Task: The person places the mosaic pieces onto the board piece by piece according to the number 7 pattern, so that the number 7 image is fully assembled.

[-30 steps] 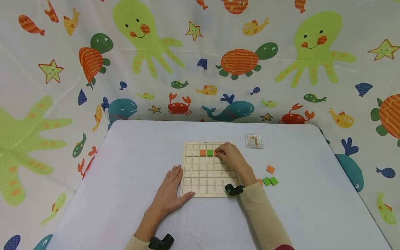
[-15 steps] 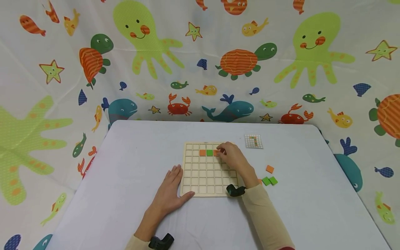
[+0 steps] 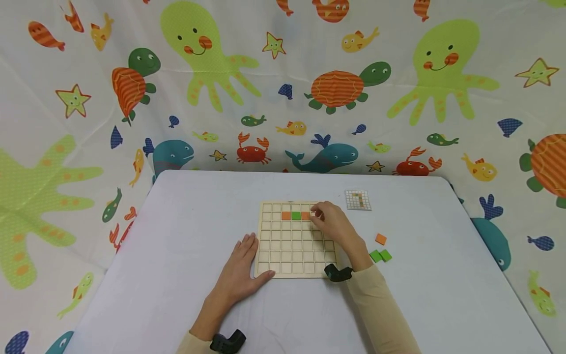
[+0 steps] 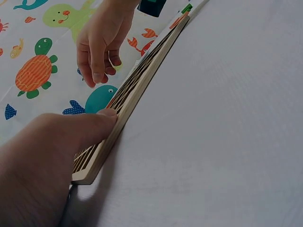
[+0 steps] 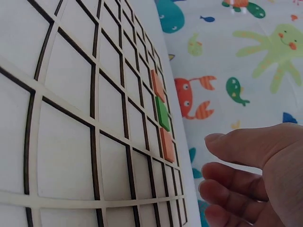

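A light wooden grid board (image 3: 281, 244) lies on the white table. Side by side in its second row from the back sit an orange tile (image 3: 286, 216), a green tile (image 3: 296, 216) and another orange tile (image 3: 305, 216). My left hand (image 3: 239, 269) rests at the board's left front corner, fingers straight along the side, thumb on the front edge (image 4: 108, 124). Just right of the row of tiles, my right hand (image 3: 333, 223) hovers above the board with loosely bent fingers. Nothing shows between thumb and fingers in the right wrist view.
Right of the board lie a loose orange tile (image 3: 381, 239) and two green tiles (image 3: 381, 255). A small pattern card (image 3: 358, 200) with a coloured grid lies behind them. A sea-animal curtain (image 3: 274, 88) hangs behind the table.
My right hand has let go of the right orange tile, which stays in its cell. The hand has drawn back a little to the right. My left hand stays put.
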The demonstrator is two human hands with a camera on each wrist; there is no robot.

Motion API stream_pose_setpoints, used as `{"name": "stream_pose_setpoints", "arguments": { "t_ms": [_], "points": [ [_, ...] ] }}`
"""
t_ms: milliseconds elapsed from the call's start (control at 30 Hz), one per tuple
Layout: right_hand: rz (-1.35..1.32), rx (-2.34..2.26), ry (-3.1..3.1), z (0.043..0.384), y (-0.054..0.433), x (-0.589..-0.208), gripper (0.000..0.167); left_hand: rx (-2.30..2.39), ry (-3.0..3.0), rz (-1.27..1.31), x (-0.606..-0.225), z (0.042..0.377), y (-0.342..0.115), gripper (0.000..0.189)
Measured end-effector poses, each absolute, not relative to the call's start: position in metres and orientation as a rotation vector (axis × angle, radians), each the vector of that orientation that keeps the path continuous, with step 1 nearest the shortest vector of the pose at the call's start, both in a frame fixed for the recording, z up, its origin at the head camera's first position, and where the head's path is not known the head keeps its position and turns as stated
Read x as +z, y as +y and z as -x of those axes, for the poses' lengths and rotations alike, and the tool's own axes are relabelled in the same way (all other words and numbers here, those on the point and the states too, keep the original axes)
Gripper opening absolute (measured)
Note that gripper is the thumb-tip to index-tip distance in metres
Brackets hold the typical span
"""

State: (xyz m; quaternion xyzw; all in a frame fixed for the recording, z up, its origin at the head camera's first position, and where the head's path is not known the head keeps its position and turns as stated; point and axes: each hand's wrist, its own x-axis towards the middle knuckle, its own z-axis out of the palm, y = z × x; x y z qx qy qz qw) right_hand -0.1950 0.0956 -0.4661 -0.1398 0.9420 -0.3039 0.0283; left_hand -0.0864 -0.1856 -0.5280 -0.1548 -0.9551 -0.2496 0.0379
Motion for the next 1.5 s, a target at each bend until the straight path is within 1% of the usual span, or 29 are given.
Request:
{"name": "stream_pose_setpoints", "arguments": {
  "t_ms": [567, 1200, 1500],
  "points": [
    [0.426, -0.971, 2.929, 0.181, 0.109, -0.460, 0.028, -0.778, -2.945, 0.467, -0.528, 0.088, -0.186, 0.096],
    [0.281, -0.926, 2.953, 0.166, 0.128, -0.457, 0.030, -0.778, -2.925, 0.483, -0.525, 0.087, -0.186, 0.095],
    [0.267, -0.915, 2.985, 0.159, 0.138, -0.459, 0.029, -0.771, -2.923, 0.484, -0.525, 0.086, -0.186, 0.095]
  ]
}}
